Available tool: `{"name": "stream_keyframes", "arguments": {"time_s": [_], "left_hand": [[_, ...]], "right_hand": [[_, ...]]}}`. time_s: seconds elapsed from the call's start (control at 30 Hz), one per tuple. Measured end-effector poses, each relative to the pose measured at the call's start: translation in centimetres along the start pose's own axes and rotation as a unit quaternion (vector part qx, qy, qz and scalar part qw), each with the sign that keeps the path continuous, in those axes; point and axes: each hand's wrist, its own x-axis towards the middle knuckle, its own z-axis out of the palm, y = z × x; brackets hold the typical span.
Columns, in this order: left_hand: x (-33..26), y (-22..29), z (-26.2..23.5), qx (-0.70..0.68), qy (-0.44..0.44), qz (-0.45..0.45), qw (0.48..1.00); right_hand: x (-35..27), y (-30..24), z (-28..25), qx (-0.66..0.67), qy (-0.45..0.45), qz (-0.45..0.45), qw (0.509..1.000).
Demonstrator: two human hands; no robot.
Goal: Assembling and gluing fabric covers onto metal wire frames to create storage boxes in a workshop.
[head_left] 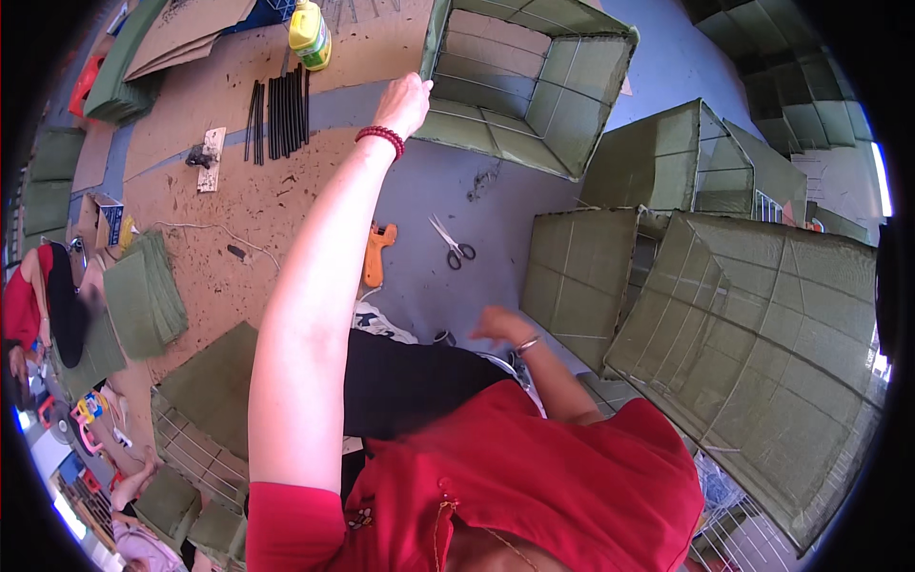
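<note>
My left hand (404, 103), with a red bead bracelet at its wrist, is closed on the near left edge of a green mesh-covered wire-frame box (477, 136). The box's open side faces me, showing the thin wires inside. Lower down, close to my lap, my right hand (503, 326) has loosely bent, parted fingers and no visible object in them. Scissors (453, 242) lie spread on the grey floor between my hands. An orange glue gun (378, 255) rests beside my left forearm.
More green wire-frame boxes (753, 334) crowd the right side. Black sticks (287, 114), a yellow bottle (309, 36) and a small board (211, 160) are on cardboard at the far left. Green sheets (143, 291) are stacked at left, near another person's arm (38, 286).
</note>
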Motion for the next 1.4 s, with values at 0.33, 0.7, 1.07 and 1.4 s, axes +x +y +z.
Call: {"name": "stream_keyframes", "arguments": {"time_s": [0.33, 0.7, 1.07, 1.4], "left_hand": [[0.1, 1.1, 0.9, -0.004, 0.006, 0.030, 1.000], [0.4, 1.6, 0.4, -0.006, 0.025, 0.028, 0.999], [-0.5, 0.9, 0.5, -0.019, 0.029, 0.012, 0.999], [-0.8, 1.2, 0.7, -0.021, 0.021, 0.003, 1.000]], "right_hand": [[18.2, 3.8, 1.5, -0.095, 0.392, 0.022, 0.915], [17.7, 3.8, 2.2, -0.130, 0.358, 0.032, 0.924], [15.7, 0.2, 3.9, -0.086, 0.425, 0.093, 0.896], [17.3, 0.6, 4.6, 0.023, 0.420, 0.100, 0.902]]}}
